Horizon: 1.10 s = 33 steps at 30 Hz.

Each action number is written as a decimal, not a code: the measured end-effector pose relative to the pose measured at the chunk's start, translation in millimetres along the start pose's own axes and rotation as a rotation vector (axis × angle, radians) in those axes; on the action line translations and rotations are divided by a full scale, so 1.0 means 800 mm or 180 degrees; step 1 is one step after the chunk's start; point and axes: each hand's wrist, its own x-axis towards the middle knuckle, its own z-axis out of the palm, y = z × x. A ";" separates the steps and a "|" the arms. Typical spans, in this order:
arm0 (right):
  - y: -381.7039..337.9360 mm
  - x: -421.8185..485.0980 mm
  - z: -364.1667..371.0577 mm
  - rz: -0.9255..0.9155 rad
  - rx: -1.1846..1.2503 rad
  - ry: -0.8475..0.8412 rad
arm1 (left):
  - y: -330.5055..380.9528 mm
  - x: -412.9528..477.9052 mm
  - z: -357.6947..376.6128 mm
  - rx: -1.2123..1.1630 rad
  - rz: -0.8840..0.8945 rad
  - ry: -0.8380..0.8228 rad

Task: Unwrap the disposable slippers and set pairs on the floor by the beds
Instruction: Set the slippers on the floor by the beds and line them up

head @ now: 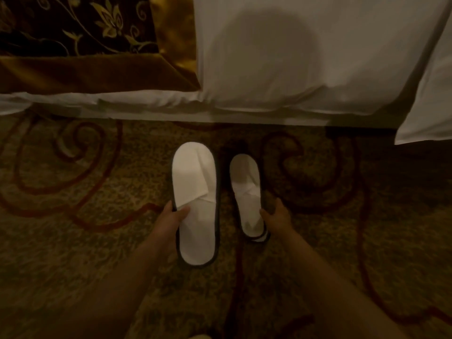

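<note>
Two white disposable slippers with dark edging point toward the bed over the patterned carpet. The left slipper (pixel 195 204) looks larger and nearer to the camera; my left hand (pixel 172 220) grips its left edge, thumb on the insole. The right slipper (pixel 248 196) lies lower, close to or on the carpet, and my right hand (pixel 277 216) holds its right edge near the heel. No wrapper is visible.
The bed's side (pixel 171 111) with white sheets runs across the top. A dark floral runner with gold trim (pixel 85 45) lies on it at the left. A white pillow corner (pixel 425 113) overhangs at the right. Swirl-patterned carpet (pixel 73 241) spreads around the slippers.
</note>
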 end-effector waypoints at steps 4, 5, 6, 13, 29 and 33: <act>-0.023 -0.011 -0.007 -0.0441 -0.0265 -0.0019 | 0.019 -0.005 0.006 0.0168 0.0051 -0.0029; -0.033 -0.017 -0.010 -0.0601 -0.0292 -0.0076 | 0.024 -0.011 0.007 0.0200 0.0058 -0.0038; -0.043 -0.023 -0.013 -0.0714 -0.0341 -0.0128 | 0.029 -0.017 0.010 0.0225 0.0065 -0.0052; -0.147 -0.092 -0.055 -0.1612 -0.0725 -0.0172 | 0.085 -0.087 0.030 0.1259 0.0456 0.0039; -0.508 -0.306 -0.284 -0.3903 -0.2823 0.0782 | 0.420 -0.355 0.064 0.3156 0.2085 -0.0166; -0.602 -0.377 -0.328 -0.4255 -0.3052 0.0932 | 0.518 -0.441 0.048 0.3672 0.2411 -0.0088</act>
